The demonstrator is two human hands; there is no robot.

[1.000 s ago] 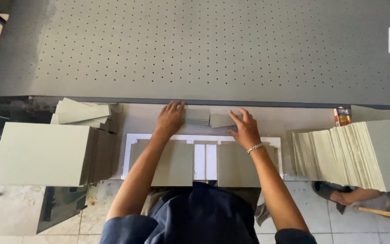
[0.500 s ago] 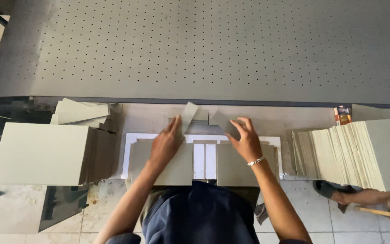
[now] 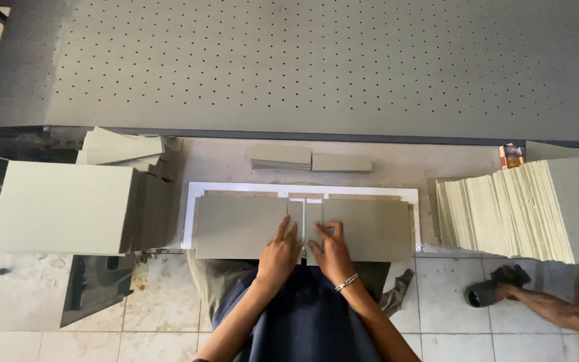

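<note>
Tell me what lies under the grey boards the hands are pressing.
A white sheet shows as a border around the grey boards. Both hands, left and right, cover the narrow middle strips, so what lies beneath there is hidden.

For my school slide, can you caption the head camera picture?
Both hands, left hand and right hand, press narrow grey board strips between two grey boards on a white sheet.

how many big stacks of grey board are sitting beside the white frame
2: one stack left of the white frame, one fanned stack to its right. Smaller piles lie behind it; others may be hidden.
</note>
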